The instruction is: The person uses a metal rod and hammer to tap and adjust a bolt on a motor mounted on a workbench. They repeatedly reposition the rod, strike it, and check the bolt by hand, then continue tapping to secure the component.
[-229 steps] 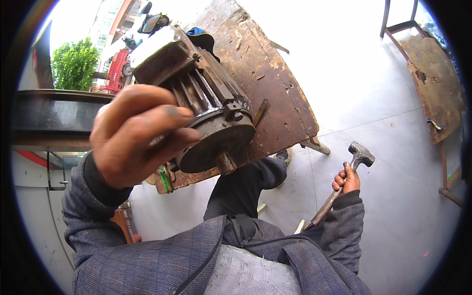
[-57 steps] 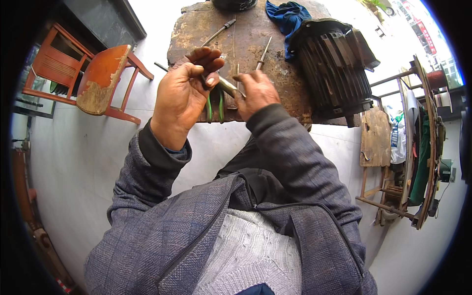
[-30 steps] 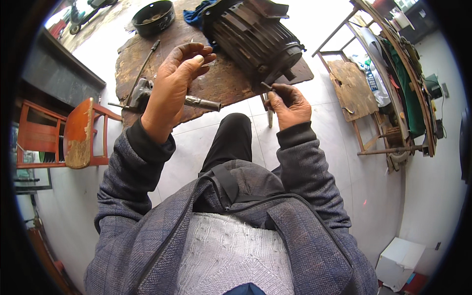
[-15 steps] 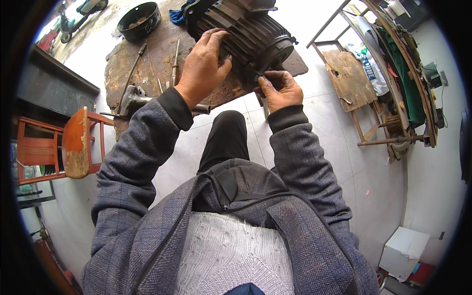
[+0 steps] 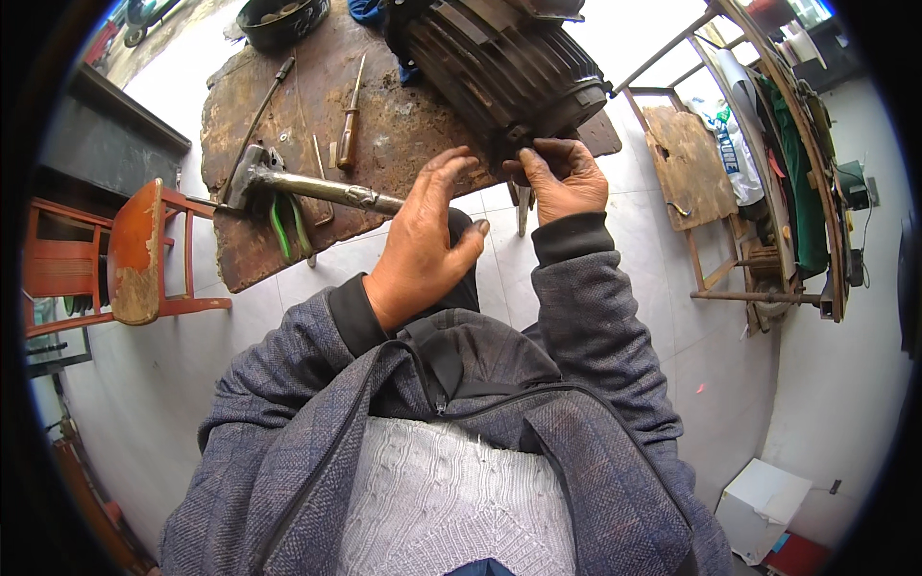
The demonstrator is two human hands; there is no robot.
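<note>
A dark, finned electric motor (image 5: 495, 72) lies on a worn wooden table (image 5: 317, 91). My right hand (image 5: 569, 182) is at its near lower edge, thumb and fingers pinched together; whatever is between them is hidden. Off the motor, in front of the table's near edge, my left hand (image 5: 432, 235) holds nothing, its thumb apart from the fingers. Left of that hand lies a hammer (image 5: 322, 188) with a metal handle. Green-handled pliers (image 5: 279, 227) are partly under it. A screwdriver (image 5: 351, 134) with a wooden handle lies farther back.
A black round pan (image 5: 279, 34) stands at the table's far left, and a thin dark rod (image 5: 261, 113) lies nearer. Blue cloth (image 5: 367, 11) shows beside the motor. An orange wooden chair (image 5: 139, 254) is at left, a metal-framed rack (image 5: 768, 173) at right, a white box (image 5: 764, 509) lower right.
My left hand has come away from the motor, back toward my body. The hammer and pliers now show more fully. My right hand keeps its pinch at the motor's edge.
</note>
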